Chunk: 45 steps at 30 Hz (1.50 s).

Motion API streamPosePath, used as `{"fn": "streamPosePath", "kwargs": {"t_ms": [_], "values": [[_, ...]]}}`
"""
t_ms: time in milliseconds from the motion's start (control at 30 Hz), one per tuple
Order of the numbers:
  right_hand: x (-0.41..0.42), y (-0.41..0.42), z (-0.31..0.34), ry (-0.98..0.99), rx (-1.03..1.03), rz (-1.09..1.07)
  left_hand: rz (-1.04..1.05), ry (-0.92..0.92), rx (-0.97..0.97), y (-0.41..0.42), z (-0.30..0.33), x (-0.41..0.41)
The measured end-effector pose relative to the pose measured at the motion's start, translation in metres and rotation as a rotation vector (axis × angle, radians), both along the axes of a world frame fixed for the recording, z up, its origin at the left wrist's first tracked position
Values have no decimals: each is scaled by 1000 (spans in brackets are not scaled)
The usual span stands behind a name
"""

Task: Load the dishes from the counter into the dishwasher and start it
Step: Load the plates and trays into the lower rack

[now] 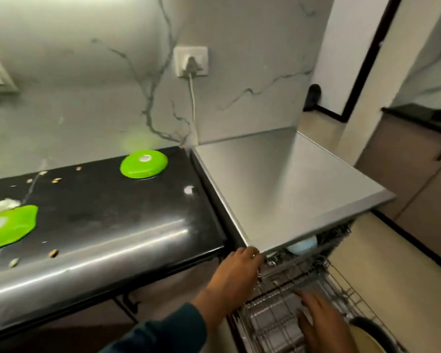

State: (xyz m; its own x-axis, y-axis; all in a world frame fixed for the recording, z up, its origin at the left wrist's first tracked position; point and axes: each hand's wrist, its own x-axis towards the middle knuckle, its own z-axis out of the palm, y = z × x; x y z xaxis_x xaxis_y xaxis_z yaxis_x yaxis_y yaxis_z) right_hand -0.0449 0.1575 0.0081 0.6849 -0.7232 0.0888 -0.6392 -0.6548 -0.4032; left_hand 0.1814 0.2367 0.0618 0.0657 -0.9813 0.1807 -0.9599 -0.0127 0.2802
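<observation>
The dishwasher (290, 189) stands at right under a steel top, its wire racks (278, 319) pulled out. A pale blue dish (303, 245) sits in the upper rack just under the top's edge. Two green plates lie face down on the black counter: one (144, 164) near the wall, one (6, 228) at the left edge. My left hand (236, 273) reaches to the front left corner of the dishwasher, fingers curled at the upper rack's edge. My right hand (321, 322), blurred, lies over the lower rack with fingers spread. A dark-rimmed pale dish (367, 337) shows beside it.
Crumbs and food scraps (4, 203) are scattered on the black counter (99, 207). A plug and cable (192, 70) hang on the marble wall behind. Beige floor (392, 263) and cabinets lie to the right of the racks.
</observation>
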Motion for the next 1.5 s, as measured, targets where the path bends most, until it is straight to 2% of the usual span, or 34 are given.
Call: {"fn": "streamPosePath", "kwargs": {"t_ms": [233, 367, 567, 700, 900, 1167, 1500], "values": [[69, 2, 40, -109, -20, 155, 152, 24, -129, 31, 29, 50], [125, 9, 57, -172, -69, 288, 190, -23, -159, 54, 32, 95], [219, 24, 84, -186, -119, 331, 312, -60, -223, 87, 45, 172], [289, 45, 89, -217, -152, 453, 445, -44, -291, 129, 47, 226], [381, 95, 101, -277, -252, 651, 623, -54, -281, 201, 41, 297], [492, 163, 114, -193, -262, 927, 975, -60, -238, 289, 42, 362], [625, 228, 99, -30, -288, 1184, 1237, -70, -199, 354, 34, 415]]}}
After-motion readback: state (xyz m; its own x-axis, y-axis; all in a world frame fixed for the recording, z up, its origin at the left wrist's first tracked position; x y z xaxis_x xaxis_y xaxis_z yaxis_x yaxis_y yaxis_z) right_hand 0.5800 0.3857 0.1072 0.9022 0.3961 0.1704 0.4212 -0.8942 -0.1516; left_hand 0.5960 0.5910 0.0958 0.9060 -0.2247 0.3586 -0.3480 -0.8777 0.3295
